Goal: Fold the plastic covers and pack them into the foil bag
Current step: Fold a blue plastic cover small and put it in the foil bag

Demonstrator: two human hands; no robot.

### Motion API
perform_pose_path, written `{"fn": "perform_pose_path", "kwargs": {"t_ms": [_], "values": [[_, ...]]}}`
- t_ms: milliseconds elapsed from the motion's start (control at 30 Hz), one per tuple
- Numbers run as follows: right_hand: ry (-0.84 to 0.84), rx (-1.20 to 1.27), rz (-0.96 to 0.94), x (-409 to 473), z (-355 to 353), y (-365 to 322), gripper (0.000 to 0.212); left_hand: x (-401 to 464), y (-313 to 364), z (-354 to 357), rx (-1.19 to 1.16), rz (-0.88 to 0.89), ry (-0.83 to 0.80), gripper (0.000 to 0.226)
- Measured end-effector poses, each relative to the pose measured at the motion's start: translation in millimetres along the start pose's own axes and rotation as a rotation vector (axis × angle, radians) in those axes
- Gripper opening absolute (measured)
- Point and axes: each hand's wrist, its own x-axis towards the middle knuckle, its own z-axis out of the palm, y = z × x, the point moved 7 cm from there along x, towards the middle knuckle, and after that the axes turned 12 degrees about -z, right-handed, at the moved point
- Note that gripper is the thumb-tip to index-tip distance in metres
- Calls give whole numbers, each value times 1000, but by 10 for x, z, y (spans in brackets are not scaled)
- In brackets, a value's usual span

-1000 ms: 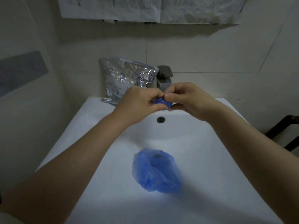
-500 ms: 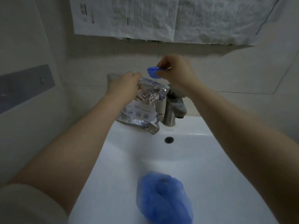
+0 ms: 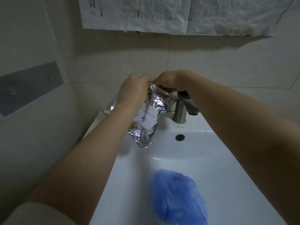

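A crinkled silver foil bag [image 3: 146, 117] with blue print hangs over the sink's back left corner. My left hand [image 3: 134, 91] grips its top edge from the left. My right hand [image 3: 170, 81] reaches into the bag's mouth from the right, its fingertips hidden inside. The small folded blue cover it carried is out of sight. A second blue plastic cover [image 3: 178, 197] lies loose and crumpled in the white sink basin [image 3: 235, 168], near the front.
A metal tap [image 3: 182, 108] stands just right of the bag, under my right wrist. The overflow hole [image 3: 179, 137] sits below it. Printed paper sheets [image 3: 146, 13] hang on the tiled wall above. A grey plate [image 3: 29, 86] is fixed to the left wall.
My right hand has dropped from above the bag into its mouth, and the folded blue cover has gone from view. My left hand now holds the bag's top open and lifted.
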Motion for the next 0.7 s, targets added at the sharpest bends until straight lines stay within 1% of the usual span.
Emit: {"fn": "perform_pose_path", "kwargs": {"t_ms": [33, 67, 100, 133, 200, 233, 267, 333, 367, 400, 433, 467, 500, 533, 567, 600, 633, 667, 700], "values": [[-10, 80, -24, -36, -7, -38, 40, -6, -6, -1, 11, -5, 20, 23], [-32, 121, -53, -85, -21, -91, 42, -4, -19, -8, 15, -20, 40, 23], [-56, 86, -86, -139, -43, -156, 38, 2, -35, -14, 10, -44, 59, 22], [-72, -41, -125, -183, -81, -210, 29, 11, -60, -22, -10, -73, 79, 21], [-85, -453, -206, -219, -150, -291, 12, 36, -105, -30, -97, -140, 115, 18], [-84, -606, -238, -207, -142, -319, 11, 35, -112, -35, -159, -155, 126, 16], [-65, -713, -259, -192, -135, -328, 12, 16, -84, -40, -237, -145, 142, 13], [31, -801, -292, -153, -150, -346, 12, -34, -56, -44, -400, -122, 157, 14], [91, -810, -305, -145, -178, -340, 16, -66, -83, -38, -479, -169, 149, 22], [156, -796, -324, -142, -215, -340, 22, -86, -179, -7, -527, -266, 145, 31], [223, -764, -337, -151, -260, -348, 26, -116, -303, 30, -558, -397, 154, 37], [297, -725, -365, -184, -320, -370, 23, -164, -452, 107, -595, -557, 149, 40], [369, -689, -396, -204, -376, -399, 15, -230, -601, 206, -666, -743, 119, 45], [435, -662, -424, -227, -425, -428, 6, -328, -717, 341, -793, -955, 42, 53], [478, -647, -437, -262, -458, -452, 6, -459, -735, 510, -982, -1159, -96, 58], [488, -640, -446, -285, -466, -467, 10, -581, -644, 667, -1219, -1289, -272, 55], [469, -639, -458, -306, -457, -483, 10, -655, -495, 777, -1462, -1326, -426, 45], [433, -652, -472, -313, -437, -493, 9, -694, -366, 835, -1657, -1308, -508, 36], [382, -671, -468, -317, -406, -499, 8, -701, -273, 860, -1787, -1252, -545, 32]]}}
